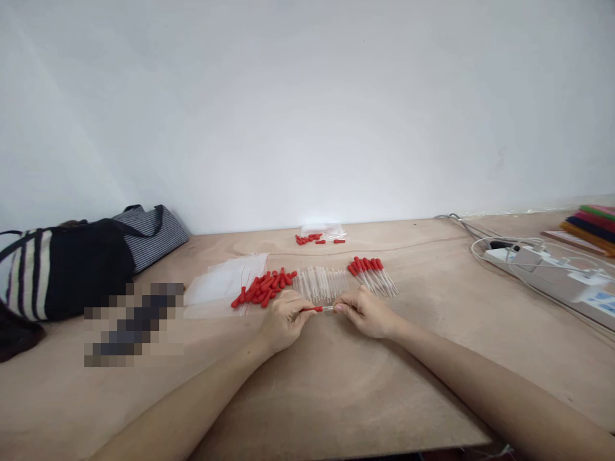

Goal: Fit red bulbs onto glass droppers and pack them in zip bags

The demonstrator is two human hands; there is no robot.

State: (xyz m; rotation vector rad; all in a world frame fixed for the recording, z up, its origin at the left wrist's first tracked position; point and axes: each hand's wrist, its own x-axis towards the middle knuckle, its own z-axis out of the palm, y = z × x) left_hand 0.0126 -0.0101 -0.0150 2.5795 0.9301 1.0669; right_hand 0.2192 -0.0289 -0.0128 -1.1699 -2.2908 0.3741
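Between finger and thumb, my left hand (283, 322) pinches a red rubber dropper bulb (318, 309). My right hand (369, 312) is closed on a clear glass dropper tube (328, 308), which meets the open end of that bulb; how deep it sits I cannot tell. Just beyond my hands lies a row of bare glass tubes (319, 283). A heap of loose red bulbs (264, 287) is to their left, partly on clear plastic bags (218, 282). To their right, several droppers with red bulbs fitted (372, 274) lie side by side.
Near the wall are more red bulbs (307, 239) and a small clear bag (324, 229). Black and striped bags (91, 262) stand at the left, beside a blurred patch. At the right are a power strip (552, 275) with cables and a coloured stack (590, 227).
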